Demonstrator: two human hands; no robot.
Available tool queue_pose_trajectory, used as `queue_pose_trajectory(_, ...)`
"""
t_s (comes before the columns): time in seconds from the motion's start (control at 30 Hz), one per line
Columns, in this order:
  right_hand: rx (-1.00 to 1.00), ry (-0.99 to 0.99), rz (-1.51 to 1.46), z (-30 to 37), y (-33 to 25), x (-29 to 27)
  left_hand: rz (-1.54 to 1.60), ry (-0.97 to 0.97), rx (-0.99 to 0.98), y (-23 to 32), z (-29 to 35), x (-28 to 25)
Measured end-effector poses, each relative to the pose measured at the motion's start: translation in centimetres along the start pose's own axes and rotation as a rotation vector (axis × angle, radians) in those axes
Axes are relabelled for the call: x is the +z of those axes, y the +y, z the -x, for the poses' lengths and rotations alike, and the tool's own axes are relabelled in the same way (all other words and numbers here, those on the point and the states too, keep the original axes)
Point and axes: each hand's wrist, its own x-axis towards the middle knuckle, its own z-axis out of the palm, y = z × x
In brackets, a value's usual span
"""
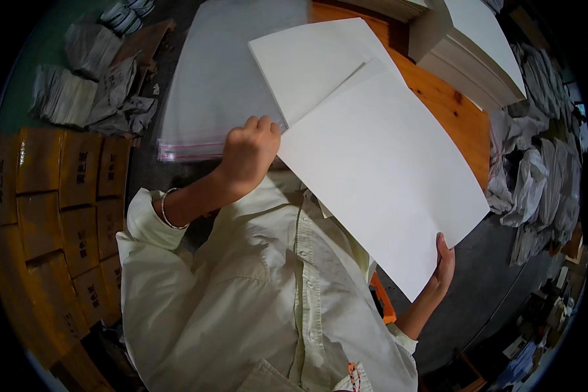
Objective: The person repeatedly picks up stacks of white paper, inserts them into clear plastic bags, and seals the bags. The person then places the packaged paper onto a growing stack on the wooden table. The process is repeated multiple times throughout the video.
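Note:
A large white sheet of paper (379, 163), perhaps more than one, is held aslant in front of my body. My left hand (251, 147) is closed at its left corner, fingers curled over the edge. On the lower right edge my right hand (444, 258) grips it, thumb on top and the other fingers hidden underneath. Behind it a stack of white paper (313, 62) lies on the table, partly covered by the held sheet. Just beyond my left hand is a pile of clear plastic bags (225, 85) with pinkish strips along the near edge.
A tall stack of white paper (470, 55) stands on the orange wooden table (460, 121) at the far right. Brown cartons (59, 222) are piled at the left. Crumpled plastic (536, 176) hangs or lies at the right, and wrapped bundles (65, 91) sit on the floor, far left.

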Motion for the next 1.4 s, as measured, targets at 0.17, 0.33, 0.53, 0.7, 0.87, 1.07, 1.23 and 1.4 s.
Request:
queue_pose_trajectory(0.17, -0.022, -0.088, -0.027, -0.8, 0.9, -0.9, 0.087, -0.077, -0.015, 0.5, 0.1, -0.5)
queue_pose_trajectory(0.33, -0.004, -0.132, -0.026, -0.6, 0.8, -0.4, 0.204, -0.178, -0.09, 0.4, -2.2, -2.0)
queue_pose_trajectory(0.53, 0.061, -0.158, -0.002, 0.3, 1.5, 2.0, 0.183, -0.164, -0.01, 0.3, -4.4, 1.2)
queue_pose_trajectory(0.7, 0.094, -0.218, -0.014, -0.1, 1.8, 2.8, 0.17, -0.268, 0.028, 0.9, -7.1, 2.1)
queue_pose_trajectory(0.87, 0.138, -0.343, 0.014, -0.9, 0.6, 1.0, 0.107, -0.209, 0.013, 1.4, -10.2, 4.1)
queue_pose_trajectory(1.07, 0.054, -0.353, 0.06, -1.1, 0.8, -1.3, 0.003, -0.068, 0.044, 2.4, -11.4, 5.2)
queue_pose_trajectory(1.23, 0.007, -0.453, -0.135, -0.7, 0.8, -0.6, -0.044, -0.124, 0.06, 3.1, -11.4, 4.2)
queue_pose_trajectory(1.4, -0.002, -0.491, -0.144, 0.1, 0.5, 2.6, -0.063, -0.066, 0.065, 3.4, -11.6, 4.8)
